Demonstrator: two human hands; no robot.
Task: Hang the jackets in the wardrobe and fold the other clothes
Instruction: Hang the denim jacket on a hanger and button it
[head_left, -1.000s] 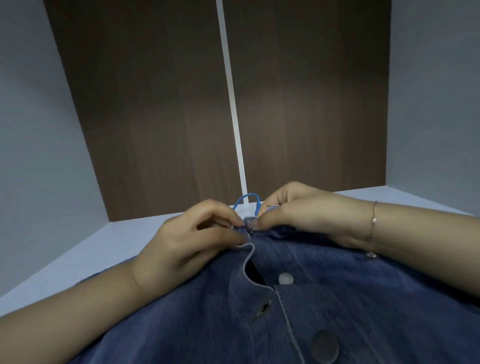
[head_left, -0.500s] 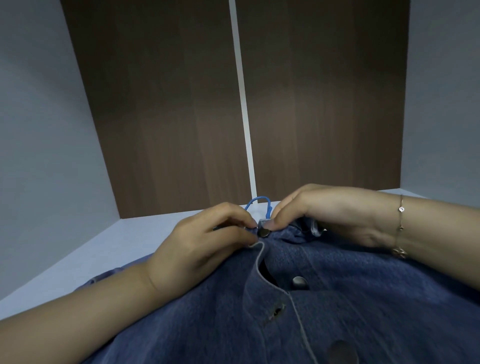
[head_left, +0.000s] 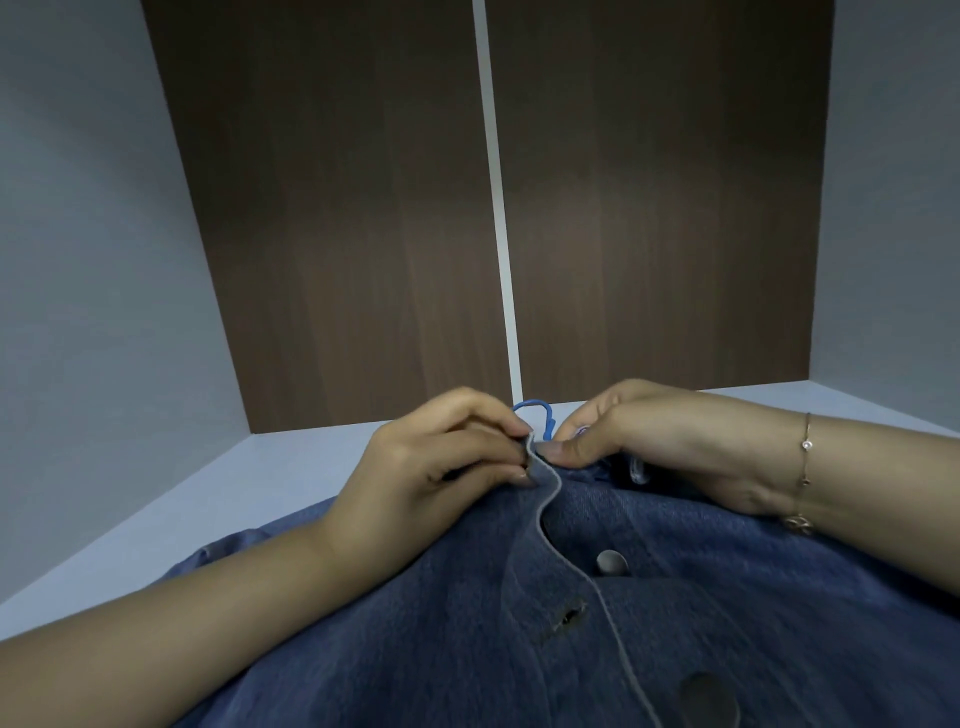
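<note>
A blue denim jacket lies spread across the lower half of the view, from about 7 o'clock round to 4 o'clock, on a pale shelf inside the wardrobe. Its front edge runs in a pale wavy seam from the collar down toward 5 o'clock. One round metal button sits just right of that seam, a buttonhole below it at left, and a darker button near the bottom edge.

The left hand pinches the top of the front edge between thumb and curled fingers. The right hand meets it fingertip to fingertip, its grip closed on the collar fabric on the other side; the top fastening is hidden under the fingertips, so I cannot tell whether it is done up. A thin bracelet circles the right wrist.

Just behind the hands, at 12 o'clock of them, a blue hanger hook pokes up. Beyond stand dark wood back panels split by a pale strip, with grey side walls at 9 and 3 o'clock.
</note>
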